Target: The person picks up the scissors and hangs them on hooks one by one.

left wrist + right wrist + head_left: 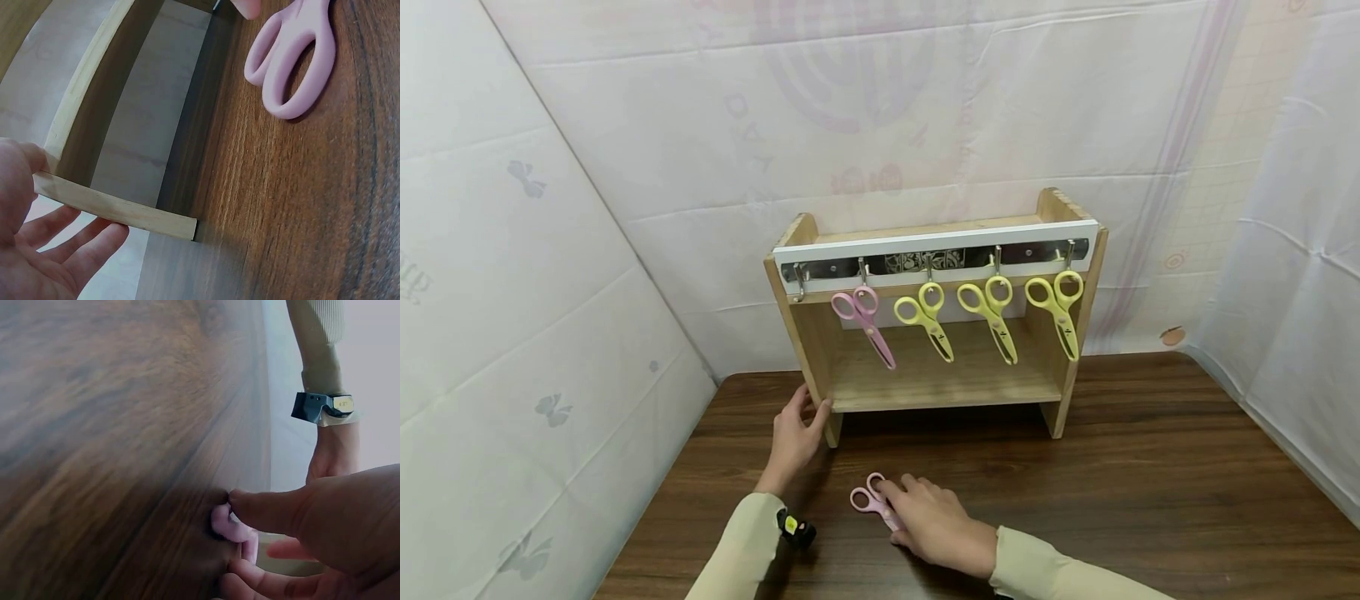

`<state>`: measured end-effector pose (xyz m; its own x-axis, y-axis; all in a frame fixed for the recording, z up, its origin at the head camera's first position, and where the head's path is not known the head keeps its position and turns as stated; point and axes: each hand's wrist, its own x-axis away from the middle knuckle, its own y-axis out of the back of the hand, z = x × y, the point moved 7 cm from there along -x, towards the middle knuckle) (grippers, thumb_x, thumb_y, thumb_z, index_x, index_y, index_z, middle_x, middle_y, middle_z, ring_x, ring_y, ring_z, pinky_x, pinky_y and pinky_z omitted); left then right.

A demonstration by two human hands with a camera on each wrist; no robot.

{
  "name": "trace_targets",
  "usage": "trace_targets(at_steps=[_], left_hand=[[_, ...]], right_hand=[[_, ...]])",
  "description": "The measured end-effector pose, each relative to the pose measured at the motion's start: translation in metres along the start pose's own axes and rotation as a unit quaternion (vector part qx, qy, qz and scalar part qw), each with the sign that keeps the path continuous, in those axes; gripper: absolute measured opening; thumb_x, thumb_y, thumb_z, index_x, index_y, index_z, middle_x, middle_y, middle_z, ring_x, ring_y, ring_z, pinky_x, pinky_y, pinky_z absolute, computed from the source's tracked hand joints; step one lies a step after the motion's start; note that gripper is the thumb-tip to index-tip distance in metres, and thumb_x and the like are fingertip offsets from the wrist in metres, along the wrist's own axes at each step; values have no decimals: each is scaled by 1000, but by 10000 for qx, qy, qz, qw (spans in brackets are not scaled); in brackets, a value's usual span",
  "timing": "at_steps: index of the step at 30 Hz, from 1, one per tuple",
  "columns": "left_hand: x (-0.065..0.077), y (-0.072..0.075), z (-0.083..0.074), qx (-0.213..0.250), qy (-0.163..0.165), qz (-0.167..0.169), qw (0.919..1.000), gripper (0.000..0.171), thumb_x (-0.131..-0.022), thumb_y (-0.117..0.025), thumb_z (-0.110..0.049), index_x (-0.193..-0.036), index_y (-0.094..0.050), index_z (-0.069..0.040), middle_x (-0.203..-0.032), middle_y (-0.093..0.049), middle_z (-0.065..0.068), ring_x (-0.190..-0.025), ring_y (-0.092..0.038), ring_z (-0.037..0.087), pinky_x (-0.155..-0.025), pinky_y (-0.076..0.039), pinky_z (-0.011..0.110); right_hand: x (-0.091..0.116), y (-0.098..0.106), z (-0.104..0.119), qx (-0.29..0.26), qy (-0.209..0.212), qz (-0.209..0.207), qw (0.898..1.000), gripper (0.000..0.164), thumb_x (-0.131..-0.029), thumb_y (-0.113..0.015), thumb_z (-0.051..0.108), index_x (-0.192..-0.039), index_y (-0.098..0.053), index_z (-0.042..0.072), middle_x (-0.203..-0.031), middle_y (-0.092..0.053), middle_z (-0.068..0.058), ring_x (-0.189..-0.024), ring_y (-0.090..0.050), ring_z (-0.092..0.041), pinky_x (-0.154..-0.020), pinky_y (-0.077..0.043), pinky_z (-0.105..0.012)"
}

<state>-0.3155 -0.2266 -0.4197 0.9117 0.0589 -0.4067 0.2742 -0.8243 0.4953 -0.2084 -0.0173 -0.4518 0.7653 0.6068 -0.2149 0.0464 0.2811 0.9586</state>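
A pink pair of scissors [891,518] lies on the dark wooden table, finger loops toward the shelf. Over its blade end is my right hand [936,525], thumb on one side and fingers on the other, pinching it. The right wrist view shows a bit of the pink scissors [234,528] between thumb and fingers; the rest is hidden. My left hand [795,433] grips the left side panel of a small wooden shelf [947,390]. In the left wrist view the thumb lies on one face of the panel [119,206], the fingers [94,250] on the other.
A white rail [940,237] with several metal hooks runs across the shelf's front. Another pink pair of scissors [867,321] and 3 yellow pairs, one being the yellow scissors [992,317], hang there. The leftmost hook [798,282] holds nothing. Pale cloth [700,125] surrounds the table.
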Motion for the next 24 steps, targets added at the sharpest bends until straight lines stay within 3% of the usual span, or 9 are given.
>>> trace_targets(at_steps=[2, 5, 11, 24], left_hand=[[0, 0, 0, 6, -12, -4, 10000, 46, -103, -66, -20, -145, -54, -5, -129, -66, 26, -110, -70, 39, -88, -60, 53], [0, 0, 0, 22, -33, -8, 10000, 47, -103, -66, -20, -145, -54, -5, -129, -65, 27, -109, -70, 40, -88, -60, 53], [0, 0, 0, 14, -7, 4, 10000, 46, -103, -66, -20, -145, -54, -5, -129, -66, 26, -110, -70, 40, -88, -60, 53], [0, 0, -1, -10, -4, 35, 10000, 48, -104, -65, -21, -147, -52, -5, -130, -65, 27, -111, -69, 41, -88, -60, 53]], right_hand=[[1, 2, -2, -26, 33, -18, 10000, 57, -77, -92, 30, -125, -64, 18, -91, -60, -1, -77, -62, -18, -50, -49, -31], [3, 5, -5, -109, 70, -74, 9999, 42, -77, -91, 23, -112, -69, 16, -83, -55, 2, -70, -58, -16, -46, -45, -29], [3, 5, -11, -212, 93, 47, 9997, 17, -82, -85, 14, -92, -73, 19, -78, -53, 5, -68, -58, -15, -45, -45, -29], [3, 3, -15, -273, 94, 80, 9996, 17, -81, -85, 11, -88, -73, 21, -76, -55, 6, -68, -58, -15, -45, -43, -30]])
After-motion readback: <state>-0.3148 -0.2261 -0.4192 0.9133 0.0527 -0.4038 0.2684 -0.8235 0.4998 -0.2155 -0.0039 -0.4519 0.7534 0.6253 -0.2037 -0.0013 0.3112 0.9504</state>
